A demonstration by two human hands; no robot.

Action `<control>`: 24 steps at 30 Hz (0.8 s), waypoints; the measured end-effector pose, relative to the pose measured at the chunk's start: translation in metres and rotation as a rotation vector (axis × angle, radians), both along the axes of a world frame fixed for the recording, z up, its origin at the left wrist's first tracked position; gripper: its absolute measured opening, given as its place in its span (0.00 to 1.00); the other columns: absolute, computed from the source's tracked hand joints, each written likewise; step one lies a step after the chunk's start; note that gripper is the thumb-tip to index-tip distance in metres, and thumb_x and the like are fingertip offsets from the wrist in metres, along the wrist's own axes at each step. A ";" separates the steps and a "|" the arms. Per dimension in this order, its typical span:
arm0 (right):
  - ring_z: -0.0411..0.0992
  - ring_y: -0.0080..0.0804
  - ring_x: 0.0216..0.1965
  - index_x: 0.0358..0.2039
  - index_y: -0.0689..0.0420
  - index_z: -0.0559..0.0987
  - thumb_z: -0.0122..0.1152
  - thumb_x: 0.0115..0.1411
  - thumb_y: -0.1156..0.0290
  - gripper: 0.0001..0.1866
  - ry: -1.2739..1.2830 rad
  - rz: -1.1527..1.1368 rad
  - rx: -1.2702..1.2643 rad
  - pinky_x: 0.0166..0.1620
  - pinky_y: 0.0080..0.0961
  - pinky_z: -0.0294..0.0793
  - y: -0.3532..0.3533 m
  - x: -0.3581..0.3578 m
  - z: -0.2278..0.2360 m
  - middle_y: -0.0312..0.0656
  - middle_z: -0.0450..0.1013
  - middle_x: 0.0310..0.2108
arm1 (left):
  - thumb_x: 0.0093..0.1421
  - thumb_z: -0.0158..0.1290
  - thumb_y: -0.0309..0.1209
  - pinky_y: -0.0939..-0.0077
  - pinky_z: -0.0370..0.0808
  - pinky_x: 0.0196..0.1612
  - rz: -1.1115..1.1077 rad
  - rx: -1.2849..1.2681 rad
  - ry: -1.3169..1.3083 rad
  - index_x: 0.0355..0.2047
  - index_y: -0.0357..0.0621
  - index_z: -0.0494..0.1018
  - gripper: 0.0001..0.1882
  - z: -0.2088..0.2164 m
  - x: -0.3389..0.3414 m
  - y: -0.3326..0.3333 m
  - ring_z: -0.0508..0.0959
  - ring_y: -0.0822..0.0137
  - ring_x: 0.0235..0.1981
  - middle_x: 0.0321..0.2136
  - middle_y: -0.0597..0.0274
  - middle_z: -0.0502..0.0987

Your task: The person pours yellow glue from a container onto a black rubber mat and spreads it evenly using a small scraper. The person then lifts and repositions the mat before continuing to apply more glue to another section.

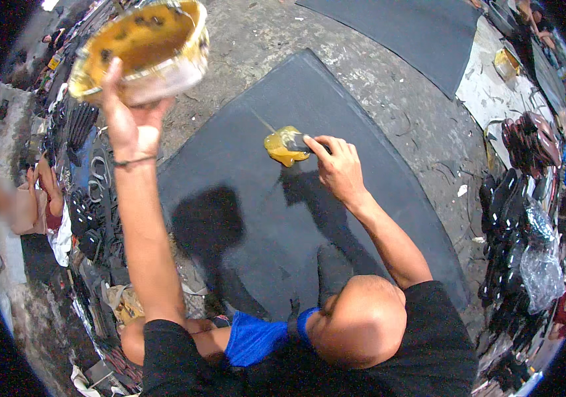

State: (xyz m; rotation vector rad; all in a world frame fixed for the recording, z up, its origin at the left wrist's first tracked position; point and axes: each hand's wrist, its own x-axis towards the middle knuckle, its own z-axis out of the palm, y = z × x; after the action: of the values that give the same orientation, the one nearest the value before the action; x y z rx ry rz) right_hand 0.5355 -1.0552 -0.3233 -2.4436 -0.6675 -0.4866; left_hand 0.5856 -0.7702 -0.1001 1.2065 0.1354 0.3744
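My left hand [134, 126], raised at the upper left, grips a wide tub [180, 79] from below. The tub is tilted and somewhat blurred; its inside is coated with yellow-brown paste, and its rim is crusted. In my right hand [340, 169] is a dark-handled spreader [303, 141], fingers wrapped round the handle. Its working end sits in a thick blob of yellow paste [279, 147] on a large black sheet [375, 159], so the tool's exact kind is hidden. A thin streak runs from the blob toward the sheet's upper left.
The sheet lies on a stained concrete floor [402, 99]. Another black sheet [402, 40] is at the far right, beside a pale sheet [494, 92]. Piled dark pieces and clear plastic [541, 274] line the right; black strips [94, 192] lie left. Another person [31, 205] sits at the left.
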 end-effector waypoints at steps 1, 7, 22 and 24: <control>0.69 0.36 0.46 0.54 0.47 0.73 0.58 0.47 0.79 0.30 -0.030 0.009 -0.047 0.47 0.35 0.67 -0.010 -0.008 -0.010 0.37 0.71 0.45 | 0.54 0.59 0.49 0.49 0.71 0.56 -0.028 0.043 -0.041 0.59 0.46 0.62 0.37 0.010 0.008 0.000 0.69 0.55 0.56 0.54 0.54 0.68; 0.70 0.38 0.47 0.51 0.49 0.75 0.57 0.50 0.78 0.24 0.214 0.146 -0.414 0.49 0.37 0.68 -0.108 -0.101 -0.046 0.40 0.72 0.42 | 0.52 0.60 0.50 0.49 0.70 0.54 -0.171 0.007 0.059 0.56 0.47 0.65 0.35 -0.009 0.077 -0.048 0.69 0.57 0.54 0.53 0.55 0.68; 0.70 0.22 0.47 0.58 0.62 0.64 0.57 0.64 0.68 0.24 0.907 -0.782 1.548 0.44 0.20 0.69 -0.230 -0.089 0.029 0.36 0.71 0.49 | 0.56 0.60 0.49 0.48 0.69 0.55 -0.766 -0.138 0.653 0.60 0.37 0.59 0.40 -0.297 0.141 -0.350 0.66 0.52 0.59 0.57 0.47 0.65; 0.71 0.23 0.47 0.57 0.63 0.66 0.56 0.64 0.72 0.22 0.903 -0.757 1.510 0.51 0.23 0.70 -0.217 -0.077 0.031 0.38 0.72 0.47 | 0.58 0.58 0.49 0.56 0.75 0.50 -0.745 0.011 0.630 0.59 0.35 0.61 0.38 -0.273 0.127 -0.304 0.70 0.54 0.56 0.54 0.50 0.70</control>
State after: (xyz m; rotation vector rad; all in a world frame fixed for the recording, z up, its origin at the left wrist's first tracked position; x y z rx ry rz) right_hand 0.4585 -1.2725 -0.2922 -1.0686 0.8087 -0.0074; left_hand 0.7121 -1.0740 -0.3726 1.2613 0.2120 -0.6634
